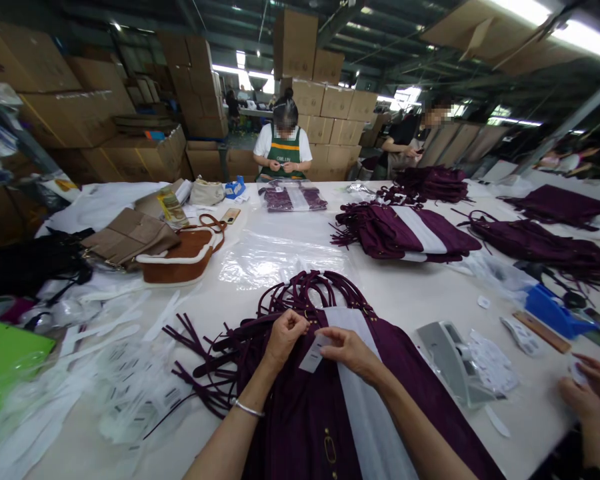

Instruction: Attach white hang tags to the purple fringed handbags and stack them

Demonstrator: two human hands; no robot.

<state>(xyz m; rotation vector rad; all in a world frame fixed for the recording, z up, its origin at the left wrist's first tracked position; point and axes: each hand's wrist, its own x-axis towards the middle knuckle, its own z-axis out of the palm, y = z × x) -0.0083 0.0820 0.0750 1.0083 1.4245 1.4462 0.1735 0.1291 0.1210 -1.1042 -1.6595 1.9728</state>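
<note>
A dark purple handbag (300, 413) with fringed straps and gold hardware lies in front of me. A white paper strip (360, 400) runs along it. Over the top of the bag, my left hand (286, 339) is closed in a pinch by the strap fittings; what its fingertips hold is too small to make out. My right hand (349, 350) grips a small whitish translucent slip (311, 357) with a dark mark, close beside the left fingertips. Thin looped straps (320, 283) rise behind both hands, and tassels (205, 380) spread to the left.
At right are a grey tape dispenser (455, 363), a pile of white tags (493, 363) and a co-worker's hands (590, 383). More purple bags (405, 230) lie beyond. Clear plastic sheets (275, 257) cover the middle; a brown bag (180, 257) sits left. Another person (283, 143) works opposite.
</note>
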